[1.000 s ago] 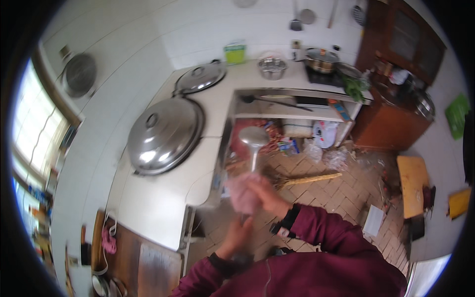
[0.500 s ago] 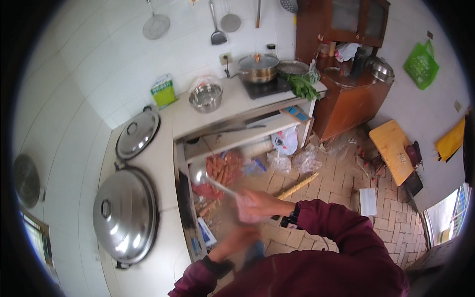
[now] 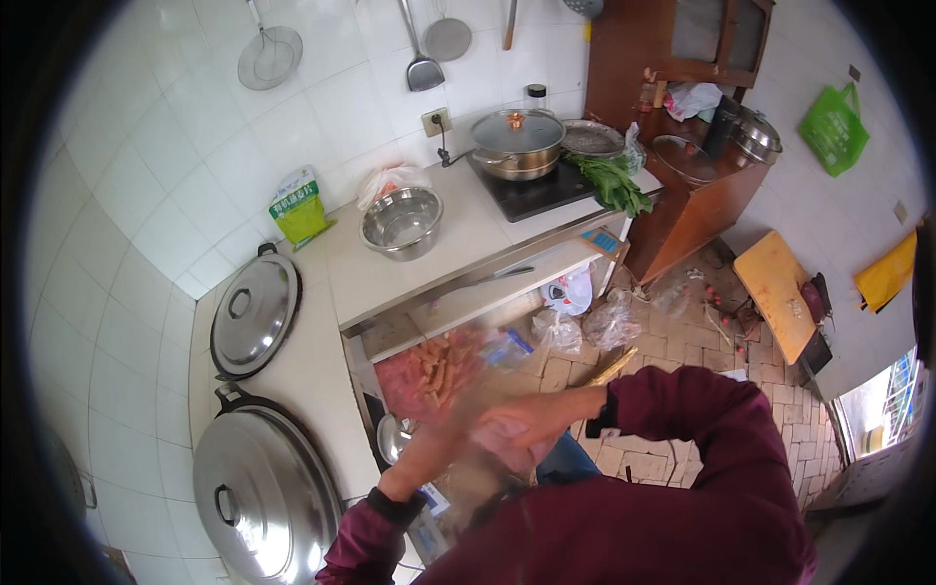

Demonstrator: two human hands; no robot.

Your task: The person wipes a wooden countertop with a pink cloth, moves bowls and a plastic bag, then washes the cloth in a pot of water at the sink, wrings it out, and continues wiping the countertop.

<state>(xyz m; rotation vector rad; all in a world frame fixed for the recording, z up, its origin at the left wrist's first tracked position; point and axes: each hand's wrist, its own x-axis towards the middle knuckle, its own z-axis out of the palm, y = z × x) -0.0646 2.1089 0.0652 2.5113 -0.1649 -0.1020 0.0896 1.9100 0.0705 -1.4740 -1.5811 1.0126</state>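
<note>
My right hand (image 3: 526, 424) is in front of my body with its fingers curled. A metal ladle (image 3: 393, 439) shows its round bowl left of my left wrist, beside the counter's inner edge; its handle is hidden behind my left arm and appears to run to my right hand. My left hand (image 3: 439, 453) crosses close to my right hand, smeared by motion, so its fingers cannot be made out. Beyond both hands, a reddish bag (image 3: 414, 385) with several brown stick-like pieces (image 3: 441, 366) lies low under the counter.
Large lidded pots (image 3: 258, 492) are set into the left counter (image 3: 317, 390). Farther back are a steel bowl (image 3: 402, 224), a pan with a glass lid (image 3: 517, 141) on a black cooktop (image 3: 531, 195) and leafy greens (image 3: 609, 183). Plastic bags (image 3: 612, 320) lie on the brick floor.
The ladle's bowl has come toward me, away from the reddish bag. My left hand has moved up and forward to meet my right hand, and the view has shifted.
</note>
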